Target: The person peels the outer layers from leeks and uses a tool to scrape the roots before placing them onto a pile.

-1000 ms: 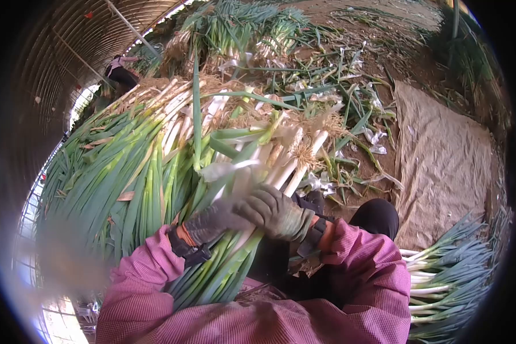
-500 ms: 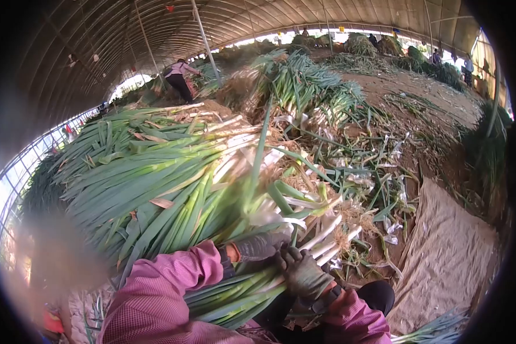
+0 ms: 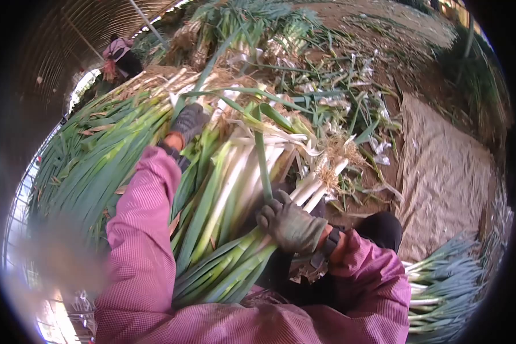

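My right hand (image 3: 292,223), in a dark work glove, is closed around a bunch of long green onions (image 3: 226,266). Their white stems and rooted ends stick out up and to the right, and the green leaves lie toward my lap. A long flat leaf (image 3: 260,155) runs from the pile down to the fingers of this hand. Reaching forward, my left hand (image 3: 190,123), also gloved, rests with curled fingers on the big pile of green onions (image 3: 97,149), beside an upright green leaf (image 3: 212,63). What its fingers hold, if anything, is hidden.
More green onion bundles (image 3: 241,28) stand at the back. Loose leaves and peelings litter the soil (image 3: 350,97). A beige cloth (image 3: 441,178) lies at the right, with another heap of green onions (image 3: 447,289) below it. A person (image 3: 120,54) bends at the far left.
My left hand has left my right hand and moved forward and left onto the pile. The right hand keeps hold of the bunch. The view has tilted down.
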{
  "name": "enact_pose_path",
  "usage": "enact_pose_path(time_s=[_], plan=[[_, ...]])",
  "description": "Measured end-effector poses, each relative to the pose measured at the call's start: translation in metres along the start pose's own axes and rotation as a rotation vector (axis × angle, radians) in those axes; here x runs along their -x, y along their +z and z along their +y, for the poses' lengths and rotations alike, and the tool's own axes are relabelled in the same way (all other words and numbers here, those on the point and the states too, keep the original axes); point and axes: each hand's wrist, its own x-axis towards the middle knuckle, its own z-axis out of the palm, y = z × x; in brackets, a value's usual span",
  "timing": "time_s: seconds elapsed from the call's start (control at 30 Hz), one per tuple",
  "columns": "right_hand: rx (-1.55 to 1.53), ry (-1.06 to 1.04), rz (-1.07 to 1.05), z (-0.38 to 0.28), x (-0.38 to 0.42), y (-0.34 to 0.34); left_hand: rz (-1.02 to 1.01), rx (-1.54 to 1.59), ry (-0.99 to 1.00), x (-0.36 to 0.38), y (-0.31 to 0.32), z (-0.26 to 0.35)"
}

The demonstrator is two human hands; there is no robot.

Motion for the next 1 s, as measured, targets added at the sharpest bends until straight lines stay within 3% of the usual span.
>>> enact_pose_path(time_s=[0.03, 0.1, 0.13, 0.23, 0.3, 0.4, 0.43, 0.47, 0.5, 0.53, 0.57, 0.63, 0.67, 0.73, 0.77, 0.83, 0.9, 0.93, 1.0], plan=[[-0.003, -0.017, 0.078, 0.000, 0.000, 0.007, -0.027, -0.182, 0.139, 0.026, 0.003, 0.016], [0.008, -0.024, 0.068, 0.000, -0.001, 0.004, -0.022, -0.222, 0.299, 0.092, 0.012, 0.098], [0.020, -0.026, 0.069, 0.000, -0.001, 0.003, -0.003, -0.084, 0.595, 0.109, 0.027, 0.099], [0.013, -0.031, 0.097, -0.001, 0.000, 0.001, -0.140, -0.260, 1.018, 0.140, 0.075, 0.146], [-0.044, -0.021, 0.160, -0.001, 0.004, 0.004, -0.366, -0.221, 1.039, 0.141, 0.079, 0.158], [0.074, -0.032, 0.145, 0.005, 0.008, 0.024, -0.371, -0.723, 1.118, 0.103, 0.072, 0.138], [0.110, -0.038, 0.141, 0.008, 0.008, 0.035, -0.062, -0.945, 1.038, 0.085, 0.062, 0.139], [0.141, -0.046, 0.137, 0.008, 0.007, 0.044, 0.201, -0.621, 1.035, 0.049, 0.049, 0.118], [0.170, -0.056, 0.132, 0.006, 0.006, 0.052, 0.249, -0.593, 0.772, 0.017, 0.034, 0.091], [0.198, -0.065, 0.138, 0.006, 0.007, 0.052, 0.112, -0.854, 0.406, 0.000, 0.003, 0.070], [0.226, -0.074, 0.143, 0.007, 0.008, 0.052, 0.497, -0.865, 0.455, -0.005, 0.001, 0.037], [0.239, -0.070, 0.152, 0.008, 0.010, 0.051, 0.370, -0.716, 0.467, 0.037, -0.013, 0.085], [0.235, -0.065, 0.159, 0.008, 0.010, 0.049, 0.253, -0.491, 0.427, 0.070, -0.007, 0.109], [0.231, -0.062, 0.172, 0.006, 0.008, 0.048, -0.178, -0.130, 0.232, 0.138, 0.015, 0.138], [0.226, -0.064, 0.177, 0.006, 0.008, 0.048, -0.488, 0.014, 0.076, 0.166, 0.024, 0.146], [0.224, -0.065, 0.172, 0.003, 0.009, 0.048, -0.899, 0.759, 0.091, 0.204, 0.040, 0.181], [0.409, -0.031, 0.166, 0.010, 0.013, 0.043, -0.918, 0.974, -0.118, 0.226, 0.046, 0.163], [0.285, -0.034, 0.177, 0.004, 0.014, 0.044, -0.923, 1.075, -0.222, 0.232, 0.049, 0.154], [0.285, 0.015, 0.201, -0.006, 0.014, 0.047, -1.116, 1.268, -0.429, 0.237, 0.054, 0.142]])
